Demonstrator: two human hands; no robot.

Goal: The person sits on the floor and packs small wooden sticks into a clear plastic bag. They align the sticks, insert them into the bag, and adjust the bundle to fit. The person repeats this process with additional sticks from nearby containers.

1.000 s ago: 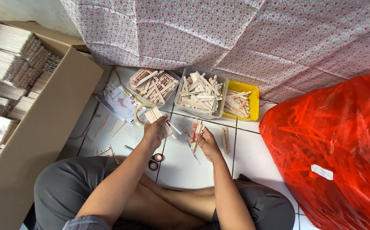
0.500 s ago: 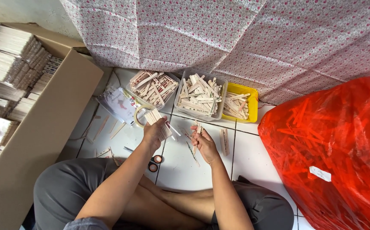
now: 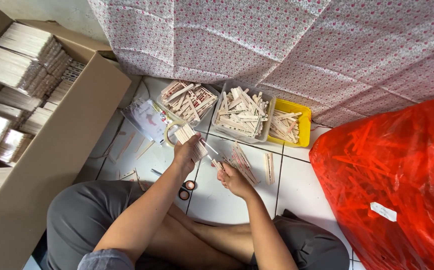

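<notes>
The left grip is clasping a bundle of wooden sticks, its long axis pointing up-left; the right grip, closed on a strip of clear tape, is lying just beside it, lower right.

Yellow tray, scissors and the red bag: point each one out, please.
yellow tray [image 3: 303, 131], head view, bare right rim.
scissors [image 3: 184, 191], head view, on the ringed handles.
red bag [image 3: 392, 180], head view, middle of its bulging side.

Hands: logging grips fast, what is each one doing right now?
Left hand: closed on a stack of sticks.
Right hand: fingers curled at the loose sticks on the floor; grip cannot be told.
</notes>
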